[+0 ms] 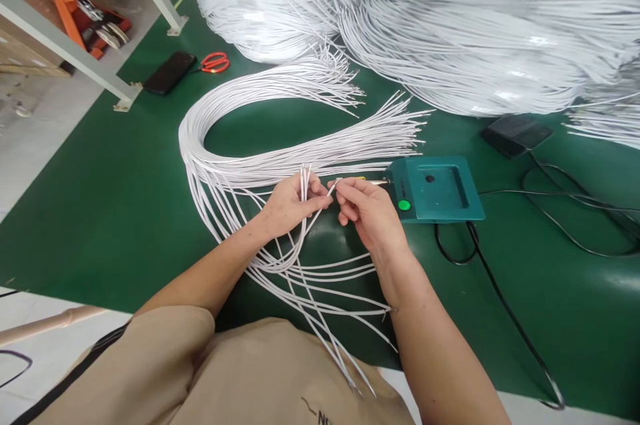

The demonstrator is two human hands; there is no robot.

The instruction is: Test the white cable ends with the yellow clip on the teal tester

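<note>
Wire (pixel 325 198), single, thin, white, over the green table (pixel 125 212) before the teal box (pixel 435 188): slants from lower left to upper right, tip toward the box. Pinched near its tip by right hand (pixel 373 215) fingertips; left hand (pixel 290 205) closed round an upright bunch of wire ends (pixel 305 176).

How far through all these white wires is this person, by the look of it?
Early, it seems. Done: perhaps the few loose wires lying near the person, though I cannot tell. In hand: the left hand holds a small bunch of wire ends; the right hand pinches a single wire beside the green box. Left: the looped bundle and the big piles behind.
</note>
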